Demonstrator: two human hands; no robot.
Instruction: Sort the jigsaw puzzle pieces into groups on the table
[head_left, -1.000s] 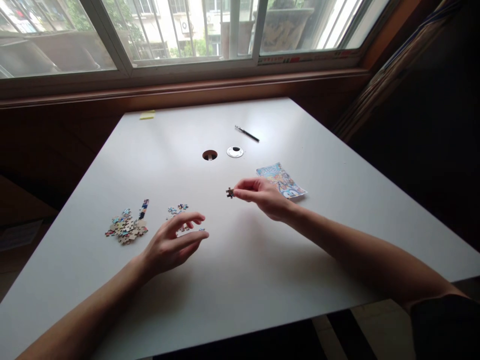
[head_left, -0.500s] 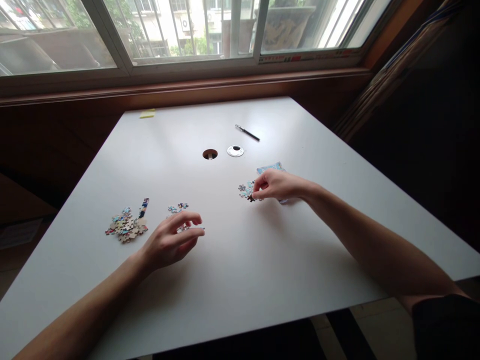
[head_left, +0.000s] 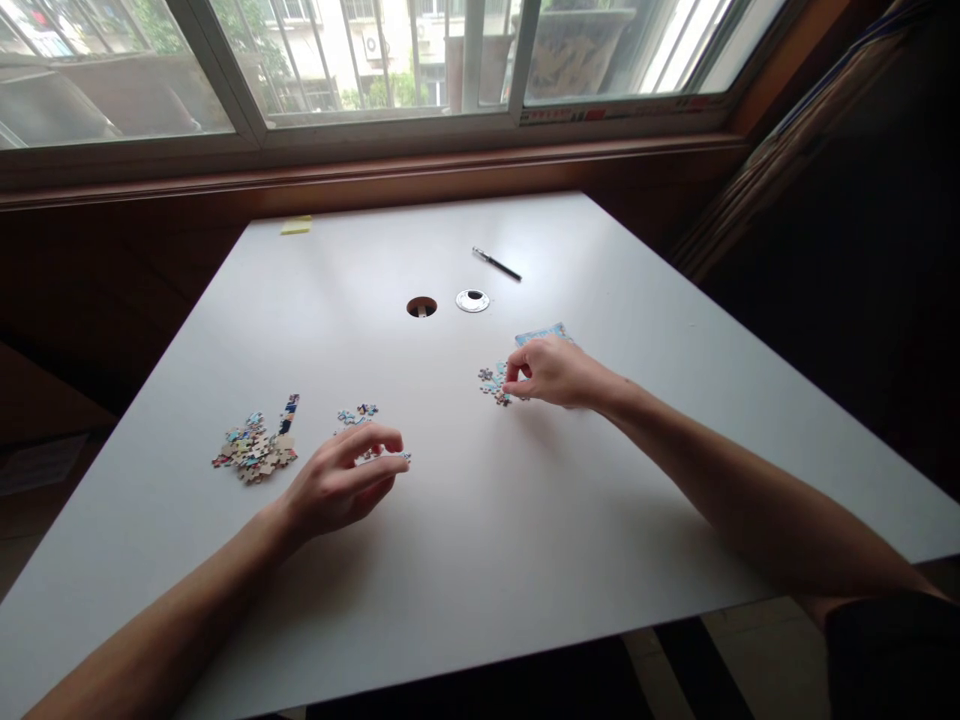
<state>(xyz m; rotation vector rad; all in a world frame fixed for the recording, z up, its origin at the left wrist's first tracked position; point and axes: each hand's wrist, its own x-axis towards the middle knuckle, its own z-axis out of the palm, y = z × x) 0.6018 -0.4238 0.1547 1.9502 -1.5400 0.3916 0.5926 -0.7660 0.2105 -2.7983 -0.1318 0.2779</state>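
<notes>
My left hand (head_left: 349, 475) hovers over the table with its thumb and fingers apart and nothing between them. Behind and partly under it lie several small jigsaw puzzle pieces (head_left: 358, 412), some hidden by the fingers. Farther right, my right hand (head_left: 551, 370) has its thumb and index finger pinched down at the edge of a small heap of puzzle pieces (head_left: 493, 380). Whatever may be between those fingertips is too small to make out. A light blue packet (head_left: 541, 333) sticks out from behind that hand, which covers part of it.
On the left lies a larger pile of puzzle pieces (head_left: 255, 450), with a short joined strip (head_left: 289, 412) beside it. A pen (head_left: 496, 264), a round table hole (head_left: 421, 307), a metal ring cover (head_left: 472, 301) and a yellow sticky note (head_left: 296, 225) are farther back on the white table (head_left: 465, 560).
A dark piece at my right fingertips half a second ago no longer shows there. That hand has turned slightly over its heap, while my left hand stays put.
</notes>
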